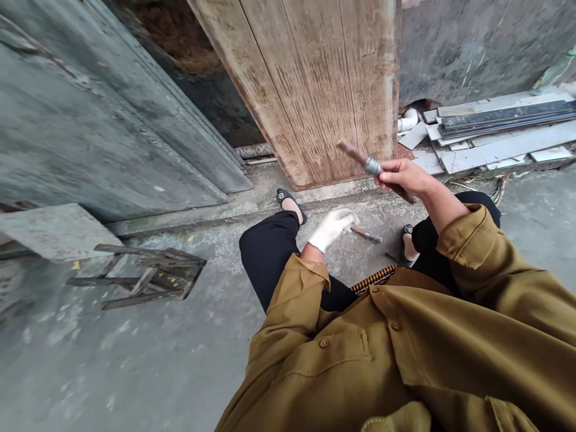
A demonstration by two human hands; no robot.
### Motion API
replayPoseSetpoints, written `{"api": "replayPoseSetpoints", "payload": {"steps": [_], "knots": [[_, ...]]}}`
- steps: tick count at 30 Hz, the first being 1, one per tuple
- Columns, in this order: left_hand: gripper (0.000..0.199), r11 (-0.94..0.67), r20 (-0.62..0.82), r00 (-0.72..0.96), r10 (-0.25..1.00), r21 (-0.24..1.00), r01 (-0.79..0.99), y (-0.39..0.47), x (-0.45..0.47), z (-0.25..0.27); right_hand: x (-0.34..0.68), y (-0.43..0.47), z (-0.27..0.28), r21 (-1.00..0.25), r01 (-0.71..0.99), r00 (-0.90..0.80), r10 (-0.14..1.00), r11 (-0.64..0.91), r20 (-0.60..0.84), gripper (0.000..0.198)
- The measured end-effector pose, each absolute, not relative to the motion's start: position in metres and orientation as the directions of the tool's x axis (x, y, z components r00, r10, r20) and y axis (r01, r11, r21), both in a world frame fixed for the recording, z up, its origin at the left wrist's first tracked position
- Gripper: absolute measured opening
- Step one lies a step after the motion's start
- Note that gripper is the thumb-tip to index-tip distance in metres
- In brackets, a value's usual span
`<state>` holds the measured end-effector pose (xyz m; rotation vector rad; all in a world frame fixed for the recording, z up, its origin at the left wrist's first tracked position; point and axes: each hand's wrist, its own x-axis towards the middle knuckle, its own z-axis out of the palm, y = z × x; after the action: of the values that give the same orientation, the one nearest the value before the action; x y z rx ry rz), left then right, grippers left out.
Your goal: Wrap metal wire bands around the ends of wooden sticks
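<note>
My right hand (402,177), bare, is closed around a rusty brown rod (353,151). A band of silvery wire (372,165) is wound round the rod just beyond my fingers. The rod's tip points up and left, in front of a worn wooden panel (315,90); I cannot tell whether they touch. In a white glove, my left hand (333,228) is closed on a shorter brown rod (365,234), low over the concrete floor. Greyish wrapping shows near that rod's free end. The glove hides its other end.
An overturned wooden stool (157,273) lies on the floor at the left, beside a flat board (58,231). Grey wooden boards (112,120) stand behind it. Stacked planks and tiles (499,129) lie along the wall at the right, near a white pipe elbow (408,120).
</note>
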<state>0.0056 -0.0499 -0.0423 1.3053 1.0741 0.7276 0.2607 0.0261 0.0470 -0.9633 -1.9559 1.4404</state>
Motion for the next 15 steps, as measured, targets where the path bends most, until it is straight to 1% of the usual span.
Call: {"api": "replayPoseSetpoints", "payload": {"steps": [1,2,3,4,5,6,7,8,9,10,11,12,13,14,15], "knots": [[0.021,0.175,-0.227,0.423,0.878,0.972,0.157,-0.054,0.008,-0.041,0.26,0.028,0.044,-0.921,0.341,-0.513,0.858,0.187,-0.016,0.037],[0.02,0.187,-0.246,0.47,0.848,0.968,0.169,-0.057,0.009,-0.039,0.258,0.03,0.04,-0.853,0.488,-0.438,0.898,0.187,-0.054,0.034],[0.019,0.199,-0.264,0.518,0.814,0.963,0.18,-0.06,0.009,-0.037,0.256,0.032,0.036,-0.74,0.645,-0.387,0.916,0.19,-0.102,0.031],[0.019,0.206,-0.275,0.552,0.787,0.961,0.185,-0.063,0.008,-0.035,0.254,0.032,0.032,-0.592,0.779,-0.363,0.918,0.206,-0.158,0.028],[0.02,0.209,-0.275,0.57,0.775,0.961,0.18,-0.064,0.006,-0.032,0.251,0.032,0.028,-0.437,0.865,-0.368,0.904,0.246,-0.219,0.025],[0.021,0.205,-0.263,0.568,0.78,0.965,0.166,-0.064,0.003,-0.03,0.249,0.03,0.025,-0.308,0.9,-0.398,0.87,0.309,-0.292,0.023],[0.023,0.195,-0.243,0.549,0.8,0.97,0.146,-0.063,0.0,-0.028,0.246,0.028,0.023,-0.229,0.897,-0.44,0.811,0.378,-0.386,0.019],[0.025,0.182,-0.221,0.526,0.822,0.975,0.126,-0.061,-0.003,-0.027,0.244,0.025,0.02,-0.213,0.873,-0.484,0.721,0.439,-0.496,0.017],[0.027,0.167,-0.197,0.5,0.843,0.98,0.106,-0.059,-0.005,-0.027,0.242,0.022,0.019,-0.253,0.842,-0.523,0.601,0.477,-0.604,0.015],[0.028,0.153,-0.176,0.473,0.864,0.984,0.088,-0.056,-0.008,-0.027,0.24,0.018,0.018,-0.329,0.811,-0.557,0.463,0.484,-0.689,0.013],[0.029,0.142,-0.159,0.443,0.882,0.987,0.071,-0.053,-0.009,-0.029,0.239,0.015,0.018,-0.424,0.781,-0.591,0.322,0.458,-0.74,0.011],[0.03,0.133,-0.146,0.411,0.9,0.989,0.059,-0.05,-0.01,-0.031,0.238,0.013,0.018,-0.524,0.749,-0.63,0.192,0.406,-0.752,0.012],[0.03,0.123,-0.135,0.371,0.919,0.991,0.054,-0.048,-0.009,-0.035,0.238,0.011,0.02,-0.621,0.706,-0.681,0.087,0.342,-0.727,0.016],[0.03,0.118,-0.131,0.327,0.936,0.991,0.06,-0.045,-0.008,-0.038,0.239,0.009,0.023,-0.707,0.65,-0.74,0.019,0.278,-0.673,0.021],[0.03,0.118,-0.135,0.29,0.947,0.99,0.074,-0.043,-0.007,-0.042,0.24,0.009,0.026,-0.78,0.587,-0.798,-0.006,0.217,-0.602,0.026]]}}
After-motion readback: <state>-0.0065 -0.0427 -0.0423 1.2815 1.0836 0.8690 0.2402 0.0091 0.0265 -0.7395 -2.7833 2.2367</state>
